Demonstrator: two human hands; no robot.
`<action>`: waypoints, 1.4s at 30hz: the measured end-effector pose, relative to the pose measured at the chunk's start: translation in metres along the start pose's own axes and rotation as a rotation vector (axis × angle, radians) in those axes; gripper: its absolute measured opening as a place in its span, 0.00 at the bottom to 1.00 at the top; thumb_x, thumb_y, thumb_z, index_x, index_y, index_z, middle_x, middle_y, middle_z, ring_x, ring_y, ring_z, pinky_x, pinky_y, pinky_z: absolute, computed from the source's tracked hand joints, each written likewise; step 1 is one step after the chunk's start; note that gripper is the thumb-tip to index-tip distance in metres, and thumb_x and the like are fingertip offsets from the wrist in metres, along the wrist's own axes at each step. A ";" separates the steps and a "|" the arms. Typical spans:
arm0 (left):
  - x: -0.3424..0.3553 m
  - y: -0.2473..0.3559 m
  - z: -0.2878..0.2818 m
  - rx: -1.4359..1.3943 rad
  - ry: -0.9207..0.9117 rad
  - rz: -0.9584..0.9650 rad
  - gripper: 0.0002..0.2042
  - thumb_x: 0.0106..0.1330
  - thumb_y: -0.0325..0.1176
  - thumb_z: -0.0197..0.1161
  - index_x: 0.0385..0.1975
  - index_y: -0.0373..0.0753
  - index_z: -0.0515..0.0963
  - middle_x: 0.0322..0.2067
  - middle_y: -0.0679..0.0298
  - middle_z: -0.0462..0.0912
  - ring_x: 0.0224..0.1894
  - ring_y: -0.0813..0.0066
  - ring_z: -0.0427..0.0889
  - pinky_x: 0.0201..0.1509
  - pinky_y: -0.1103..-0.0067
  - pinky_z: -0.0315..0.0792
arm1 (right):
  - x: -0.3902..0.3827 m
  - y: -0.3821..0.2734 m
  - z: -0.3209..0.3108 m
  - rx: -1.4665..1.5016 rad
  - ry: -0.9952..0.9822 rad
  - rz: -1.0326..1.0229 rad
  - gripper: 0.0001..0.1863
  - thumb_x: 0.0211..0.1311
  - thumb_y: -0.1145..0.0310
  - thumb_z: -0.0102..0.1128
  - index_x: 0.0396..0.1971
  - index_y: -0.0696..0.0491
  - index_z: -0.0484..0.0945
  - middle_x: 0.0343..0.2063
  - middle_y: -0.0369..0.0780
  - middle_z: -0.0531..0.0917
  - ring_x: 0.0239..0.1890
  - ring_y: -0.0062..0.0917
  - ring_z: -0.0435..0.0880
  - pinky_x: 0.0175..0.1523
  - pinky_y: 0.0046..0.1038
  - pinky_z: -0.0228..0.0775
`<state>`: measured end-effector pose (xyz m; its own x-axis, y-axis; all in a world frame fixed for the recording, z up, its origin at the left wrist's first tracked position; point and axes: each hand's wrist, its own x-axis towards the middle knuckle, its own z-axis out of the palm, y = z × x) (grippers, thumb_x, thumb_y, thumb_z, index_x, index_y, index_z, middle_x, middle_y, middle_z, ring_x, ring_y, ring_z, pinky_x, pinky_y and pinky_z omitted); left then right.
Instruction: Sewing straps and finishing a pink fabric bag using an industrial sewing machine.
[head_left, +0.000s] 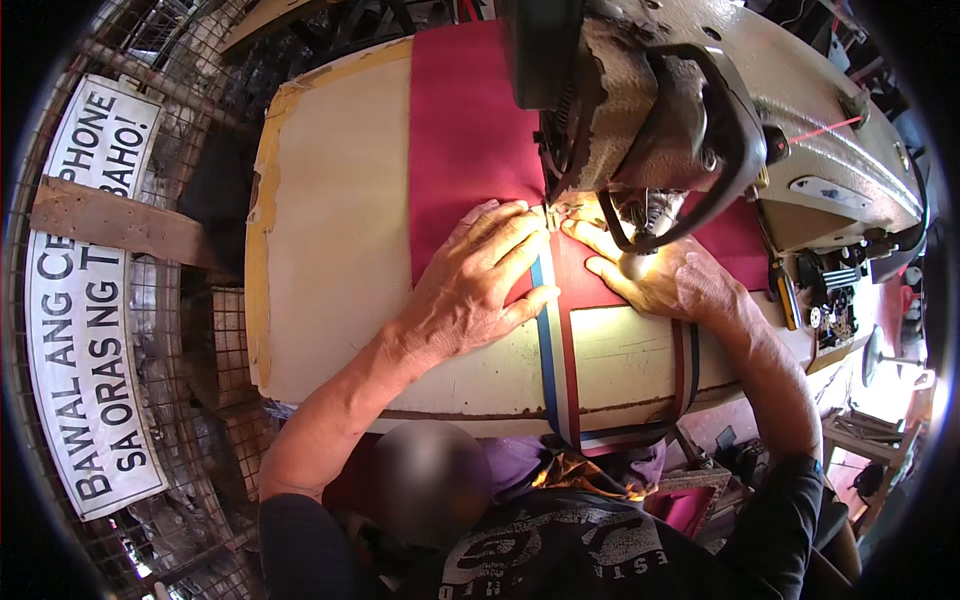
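A maroon fabric panel (459,110) lies across the sewing table and runs under the head of a sewing machine (640,130). Along it goes a blue, white and red striped webbing strap (549,345), which hangs over the near table edge in a loop and comes back up on the right. My left hand (475,268) presses on the fabric and strap left of the presser foot (549,215), fingers laid down and thumb out over the strap. On the other side, my right hand (665,285) rests with fingers stretched over the fabric, partly hidden by the machine. A lamp lights the stitching spot.
The pale tabletop (335,200) has a worn, taped left edge. On its right lie an orange-and-black handled tool (784,290) and small metal parts (835,315). A wire mesh wall with a white sign (85,330) and a wooden plank (115,218) stands at left.
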<state>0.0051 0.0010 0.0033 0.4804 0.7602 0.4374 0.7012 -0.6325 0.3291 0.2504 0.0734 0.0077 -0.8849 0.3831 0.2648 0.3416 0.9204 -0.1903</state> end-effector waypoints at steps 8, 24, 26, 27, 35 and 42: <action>-0.002 -0.006 -0.007 0.002 -0.027 -0.042 0.25 0.56 0.37 0.71 0.52 0.33 0.78 0.55 0.52 0.78 0.62 0.53 0.75 0.72 0.58 0.64 | -0.029 -0.025 -0.035 0.071 0.073 0.144 0.18 0.55 0.63 0.71 0.45 0.51 0.82 0.45 0.44 0.82 0.57 0.41 0.77 0.66 0.46 0.67; 0.000 -0.013 0.000 0.066 -0.049 -0.069 0.30 0.62 0.46 0.69 0.59 0.31 0.74 0.61 0.50 0.75 0.69 0.50 0.69 0.76 0.54 0.56 | -0.183 0.239 -0.283 -0.287 0.365 1.155 0.26 0.72 0.47 0.54 0.45 0.56 0.86 0.38 0.46 0.89 0.43 0.32 0.87 0.53 0.29 0.73; -0.002 -0.014 -0.002 0.065 -0.067 -0.072 0.30 0.62 0.46 0.69 0.59 0.31 0.75 0.61 0.50 0.75 0.69 0.50 0.69 0.76 0.53 0.56 | -0.185 0.243 -0.274 -0.182 0.373 1.195 0.26 0.72 0.46 0.53 0.44 0.57 0.86 0.36 0.45 0.88 0.40 0.30 0.86 0.52 0.29 0.73; -0.003 -0.014 -0.002 0.053 -0.071 -0.066 0.29 0.62 0.45 0.69 0.58 0.32 0.75 0.61 0.51 0.75 0.69 0.50 0.69 0.76 0.53 0.56 | -0.186 0.241 -0.273 -0.096 0.380 1.236 0.27 0.73 0.46 0.53 0.43 0.57 0.86 0.34 0.44 0.88 0.37 0.27 0.85 0.50 0.29 0.73; 0.001 -0.019 -0.001 0.038 -0.092 -0.045 0.28 0.62 0.44 0.68 0.59 0.34 0.75 0.62 0.52 0.74 0.70 0.50 0.66 0.77 0.53 0.54 | -0.216 0.270 -0.299 -0.498 0.018 0.775 0.23 0.67 0.75 0.52 0.63 0.55 0.73 0.36 0.49 0.87 0.40 0.40 0.87 0.48 0.35 0.77; -0.001 -0.018 0.002 0.013 -0.091 -0.070 0.30 0.63 0.45 0.67 0.62 0.33 0.73 0.64 0.51 0.71 0.73 0.53 0.62 0.79 0.55 0.50 | -0.284 0.317 -0.347 -0.615 -0.171 0.830 0.23 0.68 0.72 0.52 0.62 0.59 0.73 0.49 0.49 0.84 0.49 0.36 0.85 0.53 0.33 0.76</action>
<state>-0.0072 0.0120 -0.0052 0.4751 0.8132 0.3361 0.7411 -0.5757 0.3453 0.7201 0.2831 0.1998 -0.3152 0.9408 0.1245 0.9220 0.2725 0.2751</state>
